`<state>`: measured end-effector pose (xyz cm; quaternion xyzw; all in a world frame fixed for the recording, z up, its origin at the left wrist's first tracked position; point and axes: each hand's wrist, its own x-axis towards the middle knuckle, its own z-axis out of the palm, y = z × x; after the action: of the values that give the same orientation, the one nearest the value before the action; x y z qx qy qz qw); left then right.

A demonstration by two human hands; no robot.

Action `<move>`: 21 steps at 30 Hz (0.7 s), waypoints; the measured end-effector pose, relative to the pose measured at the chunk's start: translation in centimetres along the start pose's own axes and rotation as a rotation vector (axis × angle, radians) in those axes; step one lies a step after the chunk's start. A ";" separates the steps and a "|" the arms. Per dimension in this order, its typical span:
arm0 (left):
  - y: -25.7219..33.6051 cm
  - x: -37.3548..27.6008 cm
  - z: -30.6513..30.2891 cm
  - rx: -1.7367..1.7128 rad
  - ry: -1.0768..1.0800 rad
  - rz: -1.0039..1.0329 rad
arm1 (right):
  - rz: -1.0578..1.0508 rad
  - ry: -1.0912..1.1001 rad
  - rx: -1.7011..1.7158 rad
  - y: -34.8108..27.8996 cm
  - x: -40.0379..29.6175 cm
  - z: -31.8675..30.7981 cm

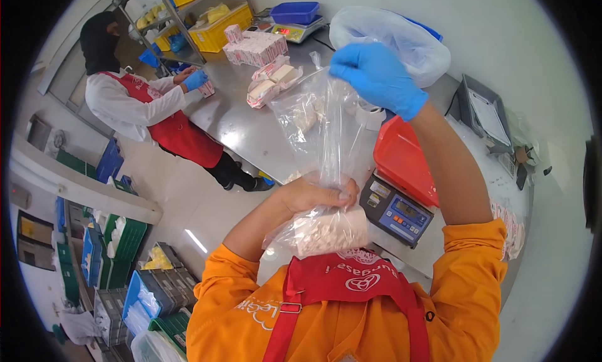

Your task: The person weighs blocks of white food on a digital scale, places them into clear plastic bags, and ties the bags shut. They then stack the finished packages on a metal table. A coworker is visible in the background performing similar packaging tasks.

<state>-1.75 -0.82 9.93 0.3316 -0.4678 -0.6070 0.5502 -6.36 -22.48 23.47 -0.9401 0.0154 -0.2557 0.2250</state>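
Note:
A clear plastic bag [331,228] with pale flaky or crumbly contents hangs close to my chest. My left hand [322,192], bare, is closed around the bag's gathered neck, just above the contents. In a blue glove, my right hand [376,77] pinches the top end of the same bag and stretches the film upward. Behind it on the steel table [230,112] sits another clear bag [303,117] of pale contents, partly hidden by the film. A roll of white tape or labels [371,117] lies below my right hand.
A digital scale [397,209] bears a red tray [404,159] at right. Pale blocks in opened wrappers [275,84] and stacked small cartons [256,47] stand farther back. A co-worker [141,98] handles a carton at left. A white plastic-lined tub [390,37] stands by the wall.

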 end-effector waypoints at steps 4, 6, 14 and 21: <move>0.1 -0.9 -0.2 0.249 0.311 -0.162 | -0.424 0.322 -0.417 -5.7 -3.0 -2.0; 0.8 0.7 0.2 0.388 0.292 -0.260 | -0.351 -0.033 -0.485 -6.0 -7.0 -2.1; 1.4 -4.8 -6.8 1.073 0.550 0.001 | -0.046 -0.521 -0.255 0.5 -12.9 3.4; 4.7 -0.2 -2.1 0.219 0.514 0.414 | 0.068 -0.422 0.867 -1.5 -12.1 12.9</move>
<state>1.90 -0.82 13.60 0.4288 -0.4335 -0.3252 0.7228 -10.65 -14.05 8.45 -0.7899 -0.1080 -0.0350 0.6027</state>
